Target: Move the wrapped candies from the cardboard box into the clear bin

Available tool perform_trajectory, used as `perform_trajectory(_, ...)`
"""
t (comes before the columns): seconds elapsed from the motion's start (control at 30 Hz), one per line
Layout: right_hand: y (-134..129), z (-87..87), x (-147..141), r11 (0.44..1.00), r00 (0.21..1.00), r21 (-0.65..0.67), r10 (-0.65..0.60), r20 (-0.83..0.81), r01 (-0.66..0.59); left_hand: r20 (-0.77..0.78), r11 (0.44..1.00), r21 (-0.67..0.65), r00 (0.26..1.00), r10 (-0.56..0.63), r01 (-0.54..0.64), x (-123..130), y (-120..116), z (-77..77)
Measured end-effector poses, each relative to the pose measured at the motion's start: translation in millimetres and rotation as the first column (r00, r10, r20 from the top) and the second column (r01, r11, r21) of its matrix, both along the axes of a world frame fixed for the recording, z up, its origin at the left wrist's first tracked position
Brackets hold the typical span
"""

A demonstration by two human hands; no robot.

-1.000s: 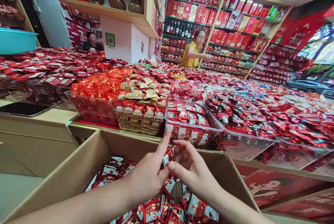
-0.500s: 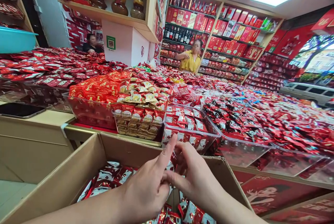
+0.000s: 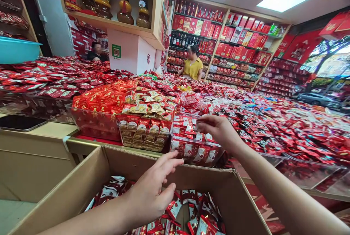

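My left hand (image 3: 154, 187) hovers over an open cardboard box (image 3: 136, 160), its fingers apart and nothing in them. Inside the box lie loose red-and-white wrapped candy packets (image 3: 175, 205), partly covered by this hand. Farther forward, my right hand (image 3: 218, 129) reaches over the right side of a clear plastic bin (image 3: 191, 142). Its fingers are bent and pinched together; whatever they hold is hidden. In that bin, red-and-white packets (image 3: 201, 153) stand in rows along the front wall, with more laid on top.
Left of this bin stand a bin of gold durian packets (image 3: 144, 129) and one of red packets (image 3: 95, 122). Heaped candy (image 3: 287, 125) spreads to the right. A phone (image 3: 22, 122) lies on the left counter. A person in yellow (image 3: 193, 68) stands behind the display.
My hands, close together over the box before, have parted. The right moved forward and right to the clear bin; the left opened over the box. The person in yellow has turned and lowered an arm.
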State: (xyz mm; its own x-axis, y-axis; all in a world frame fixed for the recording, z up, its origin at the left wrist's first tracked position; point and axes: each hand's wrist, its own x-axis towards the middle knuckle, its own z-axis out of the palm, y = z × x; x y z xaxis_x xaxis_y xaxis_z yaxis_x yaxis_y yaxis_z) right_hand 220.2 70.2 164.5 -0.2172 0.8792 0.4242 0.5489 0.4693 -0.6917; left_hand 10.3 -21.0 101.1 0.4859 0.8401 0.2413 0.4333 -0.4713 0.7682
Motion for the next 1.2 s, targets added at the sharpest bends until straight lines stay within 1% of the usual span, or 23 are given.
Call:
perform_trajectory(0.1,21,-2.9,-1,0.978,0.990,-0.168,0.132,0.058,-0.120,-0.094,1.000,0.007,0.995,-0.023,0.023,-2,1,-7.7)
perform_trajectory(0.2,27,-7.7,-5,0.931,0.966,-0.303,0.243,0.089,-0.206,-0.159,0.999,0.018,0.986,-0.046,0.049,-2,0,-10.2)
perform_trajectory(0.23,27,-9.0,-6,0.923,0.961,-0.319,0.260,0.098,-0.217,-0.170,0.998,0.017,0.984,-0.053,0.056,-2,0,-10.5)
perform_trajectory(0.37,29,-14.2,-4,0.930,0.946,-0.304,0.268,0.183,-0.205,-0.180,0.997,-0.003,0.981,-0.071,0.072,-3,1,-13.2)
perform_trajectory(0.47,32,-17.9,-1,0.903,0.914,-0.363,0.328,0.238,-0.229,-0.174,0.997,-0.010,0.982,-0.077,0.076,-4,2,-16.8)
perform_trajectory(0.53,33,-18.9,0,0.896,0.905,-0.382,0.339,0.257,-0.226,-0.176,0.996,-0.008,0.981,-0.085,0.085,-4,3,-18.5)
perform_trajectory(0.6,34,-18.8,-1,0.903,0.921,-0.392,0.289,0.260,-0.173,-0.188,0.995,-0.007,0.977,-0.097,0.097,-5,3,-19.4)
perform_trajectory(0.67,34,-18.7,-2,0.912,0.947,-0.395,0.214,0.241,-0.106,-0.203,0.994,-0.008,0.973,-0.107,0.108,-5,3,-20.0)
perform_trajectory(0.73,36,-19.5,-2,0.923,0.954,-0.377,0.183,0.238,-0.083,-0.212,0.994,-0.008,0.971,-0.110,0.111,-6,3,-20.6)
perform_trajectory(0.83,40,-22.4,-1,0.929,0.930,-0.362,0.201,0.307,-0.081,-0.224,0.993,-0.021,0.968,-0.115,0.113,-5,3,-21.2)
perform_trajectory(1.0,45,-24.7,-1,0.895,0.884,-0.441,0.262,0.388,-0.072,-0.222,0.989,-0.049,0.964,-0.145,0.138,-5,2,-20.8)
perform_trajectory(1.1,45,-20.6,-1,0.890,0.852,-0.447,0.301,0.428,-0.090,-0.207,0.987,-0.056,0.966,-0.157,0.149,-5,2,-21.0)
perform_trajectory(1.2,43,-11.4,-1,0.883,0.806,-0.451,0.359,0.471,-0.130,-0.211,0.987,-0.060,0.964,-0.159,0.150,-6,2,-21.1)
